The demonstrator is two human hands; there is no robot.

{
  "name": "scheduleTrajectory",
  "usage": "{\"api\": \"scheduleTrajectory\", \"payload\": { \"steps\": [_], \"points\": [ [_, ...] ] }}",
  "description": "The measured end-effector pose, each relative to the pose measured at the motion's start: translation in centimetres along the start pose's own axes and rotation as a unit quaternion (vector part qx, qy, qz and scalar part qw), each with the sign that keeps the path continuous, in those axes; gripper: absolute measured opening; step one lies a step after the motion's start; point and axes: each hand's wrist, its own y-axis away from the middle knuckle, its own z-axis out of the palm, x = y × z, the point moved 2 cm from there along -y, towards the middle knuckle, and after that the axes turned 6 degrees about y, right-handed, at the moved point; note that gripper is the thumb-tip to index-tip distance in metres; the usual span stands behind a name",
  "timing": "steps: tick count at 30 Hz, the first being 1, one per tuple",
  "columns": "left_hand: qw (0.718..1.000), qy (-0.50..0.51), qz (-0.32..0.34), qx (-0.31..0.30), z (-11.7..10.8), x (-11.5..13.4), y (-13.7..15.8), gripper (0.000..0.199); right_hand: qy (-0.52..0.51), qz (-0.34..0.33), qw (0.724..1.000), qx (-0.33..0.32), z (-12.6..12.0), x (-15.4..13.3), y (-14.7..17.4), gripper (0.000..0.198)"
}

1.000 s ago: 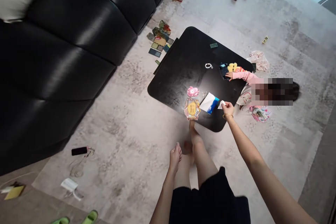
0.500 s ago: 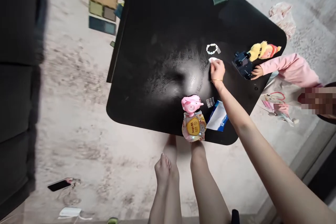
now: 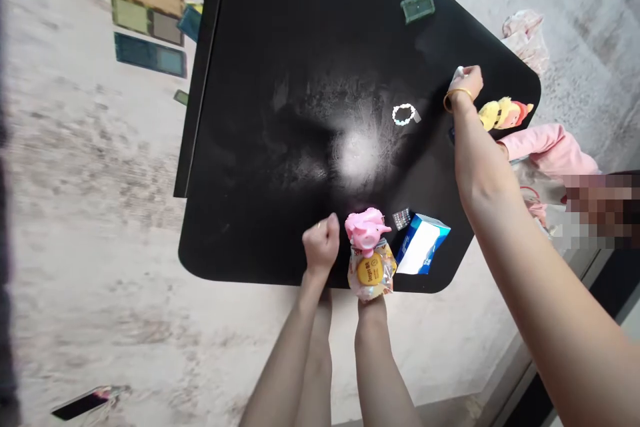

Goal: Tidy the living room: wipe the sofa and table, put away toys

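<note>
My right hand is closed on a crumpled white tissue at the right part of the black table. Just beyond my right wrist lies a yellow soft toy. A dark device is almost wholly hidden behind my right forearm. My left hand makes a fist over the near edge of the table, with no object showing in it. To its right stands a pink elephant-like toy, touching a clear packet with a yellow label.
A blue and white tissue pack and a small patterned card lie near the front. A beaded bracelet rests mid-table, a green tray farther back. A child in a pink sleeve is at the right edge. A phone lies on the floor.
My right hand has moved right and away from me with the tissue, from beside the bracelet to near the yellow toy. My left fist has risen from below the table edge to over it.
</note>
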Motion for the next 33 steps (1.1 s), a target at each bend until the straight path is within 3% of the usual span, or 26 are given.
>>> {"api": "scheduleTrajectory", "payload": {
  "steps": [2,4,5,7,8,9,10,12,14,15,17,20,23,25,27,29,31,33],
  "points": [
    [0.987,-0.064,0.140,-0.046,2.5,0.4,-6.5,0.060,0.002,-0.013,1.000,-0.001,0.2,-1.3,-0.9,0.040],
    [0.964,-0.121,0.221,-0.085,4.8,0.3,-11.6,0.055,-0.009,-0.126,0.992,-0.005,0.8,-2.9,0.1,0.037],
    [0.955,-0.145,0.239,-0.094,5.7,0.0,-13.4,0.052,-0.018,-0.216,0.976,-0.011,1.1,-3.8,1.2,0.035],
    [0.945,-0.183,0.250,-0.100,7.0,-0.7,-15.8,0.047,-0.028,-0.399,0.915,-0.054,1.6,-4.9,3.7,0.032],
    [0.942,-0.196,0.251,-0.102,7.4,-1.1,-16.3,0.046,-0.026,-0.454,0.887,-0.078,1.5,-5.0,4.5,0.031],
    [0.940,-0.206,0.252,-0.105,7.6,-1.4,-16.6,0.046,-0.021,-0.460,0.883,-0.090,1.2,-4.7,4.5,0.029],
    [0.937,-0.212,0.255,-0.109,7.7,-1.6,-16.7,0.046,-0.013,-0.417,0.905,-0.085,0.6,-4.1,3.8,0.028],
    [0.934,-0.216,0.261,-0.116,7.6,-1.7,-16.7,0.048,0.002,-0.232,0.972,-0.027,-0.8,-2.8,0.7,0.033],
    [0.932,-0.218,0.265,-0.118,7.5,-1.5,-16.7,0.049,0.011,-0.061,0.998,0.034,-1.4,-2.4,-3.0,0.038],
    [0.931,-0.219,0.266,-0.119,7.4,-1.4,-16.7,0.049,0.009,-0.031,0.999,0.043,-1.1,-2.9,-4.2,0.037],
    [0.930,-0.223,0.267,-0.120,7.4,-1.2,-16.9,0.049,-0.023,-0.072,0.997,0.034,0.5,-5.2,-4.8,0.032],
    [0.930,-0.227,0.263,-0.125,7.4,-1.1,-17.0,0.048,-0.066,-0.217,0.974,-0.003,3.2,-8.9,-0.3,0.029],
    [0.930,-0.231,0.256,-0.125,7.5,-1.2,-17.0,0.048,-0.050,-0.378,0.920,-0.085,4.2,-10.1,5.8,0.031],
    [0.929,-0.238,0.258,-0.122,7.6,-1.1,-17.0,0.048,-0.051,-0.436,0.888,-0.135,3.4,-9.2,7.1,0.030],
    [0.925,-0.245,0.266,-0.118,7.6,-1.1,-16.9,0.048,-0.056,-0.369,0.921,-0.111,1.7,-7.2,4.7,0.026],
    [0.922,-0.250,0.273,-0.117,7.6,-1.1,-16.9,0.048,-0.054,-0.225,0.972,-0.032,-0.1,-5.2,0.1,0.029],
    [0.920,-0.250,0.277,-0.117,7.6,-1.1,-16.9,0.048,-0.053,-0.148,0.987,0.003,-0.8,-4.4,-4.4,0.038],
    [0.922,-0.245,0.275,-0.117,7.6,-1.2,-16.9,0.049,-0.038,-0.136,0.990,0.015,-0.2,-4.8,-7.1,0.037]
  ]
}}
